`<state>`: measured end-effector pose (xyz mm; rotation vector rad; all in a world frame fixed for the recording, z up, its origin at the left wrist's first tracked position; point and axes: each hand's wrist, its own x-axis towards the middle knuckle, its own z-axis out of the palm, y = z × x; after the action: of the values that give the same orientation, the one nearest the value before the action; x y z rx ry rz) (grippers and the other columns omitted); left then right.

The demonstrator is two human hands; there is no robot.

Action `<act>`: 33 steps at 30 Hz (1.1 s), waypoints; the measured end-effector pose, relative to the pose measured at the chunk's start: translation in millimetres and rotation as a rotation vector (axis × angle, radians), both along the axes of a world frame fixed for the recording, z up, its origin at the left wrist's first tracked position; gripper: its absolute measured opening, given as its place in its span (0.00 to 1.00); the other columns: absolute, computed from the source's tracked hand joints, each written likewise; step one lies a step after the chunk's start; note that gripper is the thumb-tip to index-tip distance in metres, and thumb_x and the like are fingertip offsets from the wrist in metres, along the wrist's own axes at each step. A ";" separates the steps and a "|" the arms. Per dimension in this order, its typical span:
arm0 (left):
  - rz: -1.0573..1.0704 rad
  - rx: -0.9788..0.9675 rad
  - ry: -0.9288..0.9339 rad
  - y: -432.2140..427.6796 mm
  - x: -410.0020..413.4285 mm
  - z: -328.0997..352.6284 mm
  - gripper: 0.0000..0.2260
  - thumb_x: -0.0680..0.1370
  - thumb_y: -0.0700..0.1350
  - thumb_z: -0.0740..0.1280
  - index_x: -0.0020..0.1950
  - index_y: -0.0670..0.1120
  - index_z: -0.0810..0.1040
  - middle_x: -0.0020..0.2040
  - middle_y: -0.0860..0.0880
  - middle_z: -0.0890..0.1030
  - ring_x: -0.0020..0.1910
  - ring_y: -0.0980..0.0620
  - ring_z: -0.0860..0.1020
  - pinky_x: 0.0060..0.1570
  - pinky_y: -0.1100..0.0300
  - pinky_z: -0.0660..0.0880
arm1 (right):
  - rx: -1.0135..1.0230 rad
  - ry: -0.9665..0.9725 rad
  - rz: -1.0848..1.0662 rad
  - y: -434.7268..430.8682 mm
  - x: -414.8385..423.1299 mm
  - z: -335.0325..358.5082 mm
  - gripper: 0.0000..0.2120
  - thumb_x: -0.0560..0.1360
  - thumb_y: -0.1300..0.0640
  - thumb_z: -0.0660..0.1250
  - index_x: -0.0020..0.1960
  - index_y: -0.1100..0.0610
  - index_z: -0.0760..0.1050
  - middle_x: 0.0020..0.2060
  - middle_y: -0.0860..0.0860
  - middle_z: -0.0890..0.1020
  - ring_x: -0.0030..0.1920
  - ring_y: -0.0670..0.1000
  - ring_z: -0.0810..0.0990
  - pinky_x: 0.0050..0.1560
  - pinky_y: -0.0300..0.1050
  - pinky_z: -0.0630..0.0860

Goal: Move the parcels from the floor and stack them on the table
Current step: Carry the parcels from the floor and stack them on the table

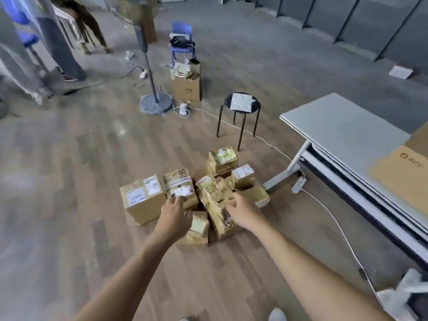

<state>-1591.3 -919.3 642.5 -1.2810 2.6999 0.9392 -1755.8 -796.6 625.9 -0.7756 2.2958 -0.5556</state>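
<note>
Both our arms reach down over the pile. Our left hand [174, 215] has a loose, half-open grip holding nothing. Its fingertips lie over the near edge of a taped brown cardboard box [179, 187] with white labels, though we cannot tell if they touch. Our right hand [243, 214] is spread, its grip apart and empty, above a long tape-wrapped brown parcel [216, 200] in the middle.

The parcels all sit clustered on the wood-plank floor [92, 181]: a larger plain brown carton [142, 202] at left, a small tan box [198, 228] just beside our left hand, and more behind.

To the right stands the pale grey desk [342, 135], bearing a flattened cardboard sheet [403, 177] printed with what looks like "PICO". Beyond are a black round stool [227, 101] carrying a white sheet, a pedestal fan's grey base [156, 105] and an open brown carton [187, 88] marked "2".
</note>
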 end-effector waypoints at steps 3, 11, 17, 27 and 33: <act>0.054 0.028 -0.022 -37.8 37.6 -9.9 0.19 0.78 0.43 0.62 0.68 0.40 0.68 0.65 0.39 0.71 0.64 0.39 0.69 0.64 0.51 0.65 | 0.025 -0.010 0.023 -40.6 25.8 -5.9 0.18 0.79 0.42 0.55 0.66 0.46 0.69 0.42 0.43 0.77 0.40 0.48 0.78 0.43 0.46 0.77; 0.107 0.068 -0.122 -137.8 68.5 -36.3 0.21 0.79 0.45 0.60 0.71 0.44 0.65 0.68 0.40 0.67 0.65 0.39 0.66 0.65 0.50 0.64 | 0.027 -0.077 0.077 -146.7 43.2 -30.5 0.18 0.80 0.47 0.55 0.67 0.51 0.69 0.40 0.43 0.73 0.39 0.48 0.79 0.43 0.48 0.78; 0.132 0.070 -0.197 -238.3 55.4 -68.4 0.20 0.78 0.44 0.61 0.71 0.43 0.66 0.68 0.39 0.68 0.66 0.38 0.66 0.64 0.51 0.63 | 0.046 -0.165 0.072 -246.6 28.1 -76.2 0.19 0.81 0.49 0.56 0.69 0.54 0.68 0.57 0.53 0.79 0.49 0.54 0.80 0.49 0.53 0.79; 0.344 0.309 -0.221 -393.1 47.7 -194.6 0.19 0.78 0.43 0.61 0.69 0.42 0.68 0.65 0.41 0.71 0.64 0.44 0.70 0.57 0.56 0.67 | 0.209 -0.225 0.052 -381.2 5.7 -196.7 0.19 0.82 0.48 0.54 0.68 0.55 0.69 0.61 0.54 0.78 0.47 0.53 0.79 0.39 0.44 0.70; 0.461 0.475 -0.249 -476.3 52.2 -363.7 0.26 0.77 0.45 0.62 0.74 0.43 0.62 0.70 0.42 0.69 0.53 0.47 0.72 0.46 0.57 0.69 | 0.257 -0.219 -0.041 -453.1 6.7 -351.1 0.22 0.81 0.49 0.54 0.73 0.55 0.66 0.62 0.54 0.78 0.39 0.48 0.74 0.35 0.40 0.66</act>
<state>-1539.1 -1395.6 278.8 -1.7762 1.8704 1.2528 -1749.0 -1249.8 274.8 -0.5183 2.1296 -0.3358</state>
